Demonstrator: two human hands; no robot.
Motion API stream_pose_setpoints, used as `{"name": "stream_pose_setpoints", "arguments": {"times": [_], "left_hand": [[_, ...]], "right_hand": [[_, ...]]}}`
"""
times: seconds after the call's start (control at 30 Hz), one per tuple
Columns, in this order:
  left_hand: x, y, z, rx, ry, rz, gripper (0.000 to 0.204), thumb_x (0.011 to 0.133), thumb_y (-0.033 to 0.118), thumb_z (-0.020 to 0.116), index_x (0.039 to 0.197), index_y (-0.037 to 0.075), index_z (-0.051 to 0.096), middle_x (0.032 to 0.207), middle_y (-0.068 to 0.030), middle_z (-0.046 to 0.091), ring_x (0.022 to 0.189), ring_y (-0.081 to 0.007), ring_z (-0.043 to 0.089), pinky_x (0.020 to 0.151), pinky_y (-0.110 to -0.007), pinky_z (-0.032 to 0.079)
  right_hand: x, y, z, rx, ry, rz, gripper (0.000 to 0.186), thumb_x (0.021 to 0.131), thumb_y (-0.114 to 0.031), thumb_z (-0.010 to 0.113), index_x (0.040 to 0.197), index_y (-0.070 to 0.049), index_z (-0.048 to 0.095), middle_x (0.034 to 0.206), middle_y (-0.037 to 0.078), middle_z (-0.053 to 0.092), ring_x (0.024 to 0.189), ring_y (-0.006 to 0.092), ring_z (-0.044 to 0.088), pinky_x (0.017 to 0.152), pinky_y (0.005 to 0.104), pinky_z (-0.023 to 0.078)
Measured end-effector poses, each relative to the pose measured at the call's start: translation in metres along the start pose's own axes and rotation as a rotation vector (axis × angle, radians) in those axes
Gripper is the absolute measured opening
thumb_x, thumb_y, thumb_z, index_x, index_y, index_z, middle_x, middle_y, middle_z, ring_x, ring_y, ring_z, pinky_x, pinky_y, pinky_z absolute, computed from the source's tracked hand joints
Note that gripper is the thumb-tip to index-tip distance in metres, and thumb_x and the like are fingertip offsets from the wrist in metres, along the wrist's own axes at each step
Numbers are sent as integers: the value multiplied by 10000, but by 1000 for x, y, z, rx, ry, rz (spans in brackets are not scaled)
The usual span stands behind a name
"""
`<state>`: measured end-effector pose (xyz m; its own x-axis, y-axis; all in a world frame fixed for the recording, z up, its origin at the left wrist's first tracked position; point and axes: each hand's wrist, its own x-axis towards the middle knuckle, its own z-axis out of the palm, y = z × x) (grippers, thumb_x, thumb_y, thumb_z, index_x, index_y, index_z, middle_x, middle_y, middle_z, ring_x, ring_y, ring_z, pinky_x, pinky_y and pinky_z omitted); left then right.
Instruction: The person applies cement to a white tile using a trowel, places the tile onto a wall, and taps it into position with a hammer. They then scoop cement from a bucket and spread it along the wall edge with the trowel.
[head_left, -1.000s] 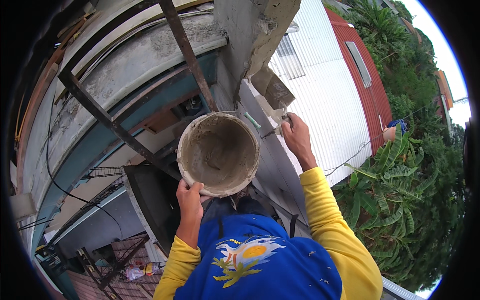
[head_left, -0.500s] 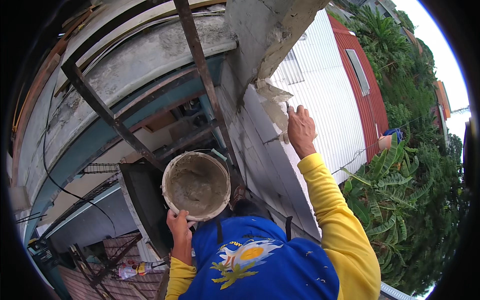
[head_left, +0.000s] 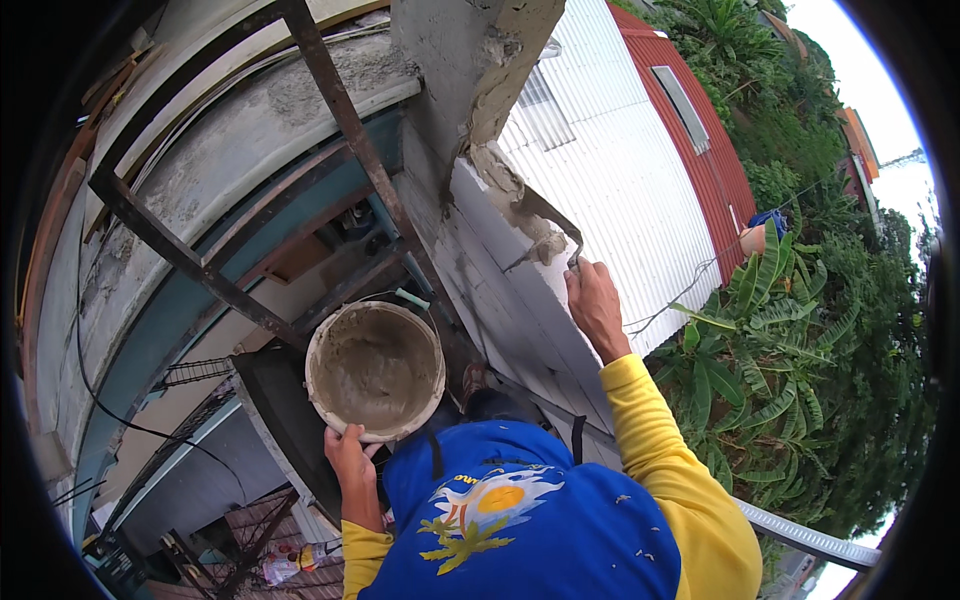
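Note:
A round bucket [head_left: 313,388] of wet grey mortar [head_left: 375,375] leans against my front. The fingers of my left hand [head_left: 352,468] are closed on its near rim. Out to the right, my right hand [head_left: 597,308] is wrapped round the handle of a trowel [head_left: 572,237], its blade lying along the top of the pale block wall [head_left: 512,245]. Fresh mortar [head_left: 528,215] is spread on the wall top beside the blade, between my hand and the rough concrete column [head_left: 455,75]. Part of the blade is hidden by mortar.
A rusty steel frame [head_left: 345,110] stands left of the wall, in front of a concrete ledge [head_left: 270,110]. Beyond the wall lie a white corrugated sheet [head_left: 630,160] and banana plants [head_left: 770,340]. A metal rail [head_left: 800,533] runs at lower right. My shoe [head_left: 474,380] shows below.
My right hand has drawn the trowel nearer along the wall top, and mortar now lies along its blade. The bucket stays in my left hand; the whole view has shifted slightly.

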<state>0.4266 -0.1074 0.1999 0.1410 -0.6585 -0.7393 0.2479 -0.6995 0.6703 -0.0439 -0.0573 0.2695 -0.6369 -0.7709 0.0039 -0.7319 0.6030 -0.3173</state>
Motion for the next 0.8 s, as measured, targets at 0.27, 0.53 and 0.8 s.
{"name": "stream_pose_setpoints", "arguments": {"times": [0.27, 0.53, 0.8], "left_hand": [[-5, -4, -9, 20, -1, -11, 505, 854, -38, 596, 1356, -7, 558, 1271, -178, 637, 1066, -363, 731, 777, -557, 707], [1, -11, -14, 73, 13, -6, 525, 859, 2, 612, 1381, 22, 571, 1259, -179, 682, 1045, -368, 760, 747, -508, 705], [-1, -9, -18, 55, 1, -5, 494, 865, -10, 607, 1358, 17, 575, 1227, -159, 673, 1007, -339, 755, 735, -509, 703]], "right_hand": [[-52, 30, 9, 920, -242, 633, 394, 1143, -385, 523, 1179, -1, 604, 919, 61, 596, 642, 137, 590, 523, 289, 501], [31, -10, 32, 848, -261, 396, 412, 1129, -385, 560, 1121, 20, 629, 897, 108, 639, 708, 216, 667, 606, 368, 558], [66, -37, 30, 104, 1, -21, 355, 1055, -298, 636, 1236, 6, 662, 1093, 204, 683, 1069, 424, 686, 929, 518, 543]]}}
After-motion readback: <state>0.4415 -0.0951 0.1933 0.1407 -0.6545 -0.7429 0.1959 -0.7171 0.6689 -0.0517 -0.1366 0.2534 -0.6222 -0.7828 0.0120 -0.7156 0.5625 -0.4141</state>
